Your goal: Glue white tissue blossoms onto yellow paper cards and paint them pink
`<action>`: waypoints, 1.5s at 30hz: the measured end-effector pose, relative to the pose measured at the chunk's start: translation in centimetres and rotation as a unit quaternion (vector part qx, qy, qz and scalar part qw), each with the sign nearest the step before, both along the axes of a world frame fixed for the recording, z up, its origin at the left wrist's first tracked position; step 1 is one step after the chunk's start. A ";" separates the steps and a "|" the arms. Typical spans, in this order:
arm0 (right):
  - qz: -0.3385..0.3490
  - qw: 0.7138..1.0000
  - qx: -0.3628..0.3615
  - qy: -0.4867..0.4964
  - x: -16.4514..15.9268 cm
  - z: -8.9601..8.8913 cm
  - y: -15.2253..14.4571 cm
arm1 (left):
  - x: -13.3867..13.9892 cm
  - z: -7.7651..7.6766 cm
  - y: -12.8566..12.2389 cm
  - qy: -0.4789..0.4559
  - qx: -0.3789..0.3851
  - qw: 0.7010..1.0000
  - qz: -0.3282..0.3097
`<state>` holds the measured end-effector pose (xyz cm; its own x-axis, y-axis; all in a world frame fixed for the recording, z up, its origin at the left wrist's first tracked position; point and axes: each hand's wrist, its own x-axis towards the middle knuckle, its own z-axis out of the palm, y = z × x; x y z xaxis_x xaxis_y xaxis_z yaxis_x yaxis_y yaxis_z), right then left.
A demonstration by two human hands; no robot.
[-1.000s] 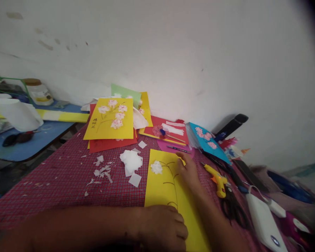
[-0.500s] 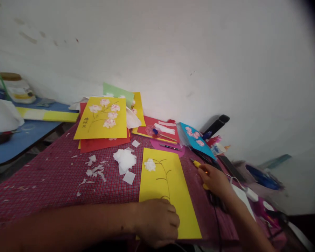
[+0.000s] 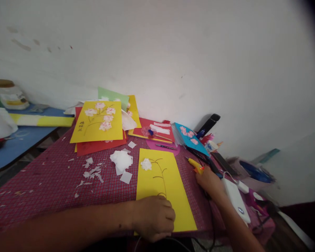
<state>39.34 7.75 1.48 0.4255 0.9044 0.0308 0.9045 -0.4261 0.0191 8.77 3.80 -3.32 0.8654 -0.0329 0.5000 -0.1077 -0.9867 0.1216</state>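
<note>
My left hand (image 3: pixel 155 217) rests on the lower part of a yellow card (image 3: pixel 177 196), fingers curled inward; whatever they may hold is hidden. The card lies flat, with a drawn branching stem and one white crinkled paper flower (image 3: pixel 146 164) near its upper left corner. To the right of the card, my right hand (image 3: pixel 209 182) is closed around a yellow hot glue gun (image 3: pixel 195 165). Its nozzle points up and left, and a small orange light glows by my fingers. A pile of white paper squares (image 3: pixel 122 161) lies left of the card.
Paper scraps (image 3: pixel 93 172) litter the checked tablecloth at left. Finished flower cards (image 3: pixel 97 122) are stacked at the back against the wall. A pen (image 3: pixel 166 146) lies beyond the yellow card. A white power bank-like box (image 3: pixel 236 201) sits beside my right forearm.
My right hand has slid back along the glue gun, so more of its yellow body shows. My left hand stays on the card. The whole view has shifted slightly.
</note>
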 end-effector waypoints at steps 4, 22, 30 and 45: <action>-0.035 0.987 0.124 0.092 0.1 0.4 -0.7 | 0.0 0.1 0.0 0.000 0.003 1.000 -0.004; 0.048 0.662 0.179 0.726 -8.9 2.6 3.1 | 0.0 -0.1 -0.1 0.015 -0.012 1.000 0.003; 0.066 0.602 0.051 0.794 -8.9 1.3 6.1 | 0.2 0.0 -0.1 0.000 -0.009 1.000 0.004; 0.189 0.840 0.018 0.508 -4.7 2.6 4.5 | -0.1 0.6 0.1 0.030 -0.029 0.999 -0.004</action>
<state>34.59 12.27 4.11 -0.0688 0.9873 -0.1434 0.5166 -0.0877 -0.8517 8.67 3.90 -2.69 0.8940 -0.0130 0.4478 -0.1066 -0.9771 0.1844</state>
